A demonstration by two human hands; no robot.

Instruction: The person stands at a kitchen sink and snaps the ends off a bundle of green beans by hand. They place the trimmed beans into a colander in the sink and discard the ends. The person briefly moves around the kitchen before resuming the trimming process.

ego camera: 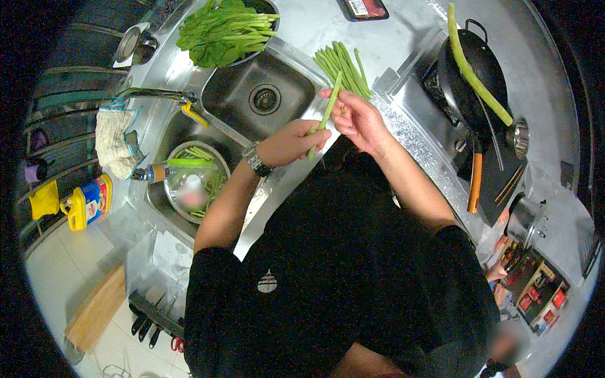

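Observation:
A long green bean (331, 104) is held slantwise between my two hands, over the front edge of the sink. My left hand (294, 143), with a metal watch at the wrist, grips its lower part. The fingers of my right hand (355, 115) are on its upper part. A bundle of long green beans (341, 66) lies on the metal counter just beyond my right hand. Cut green pieces are in a round bowl (227, 163) in the left sink basin, partly hidden by blurred patches. Leafy greens (224, 33) lie in a dark container behind the sink.
An empty-looking basin (236, 90) with a drain and a faucet (156, 93) stand ahead. At right, a black wok (487, 66) with a wooden handle sits on the stove, a long green vegetable (468, 71) across it. A meat tray (367, 8) is at the back; knives (146, 330) stand lower left.

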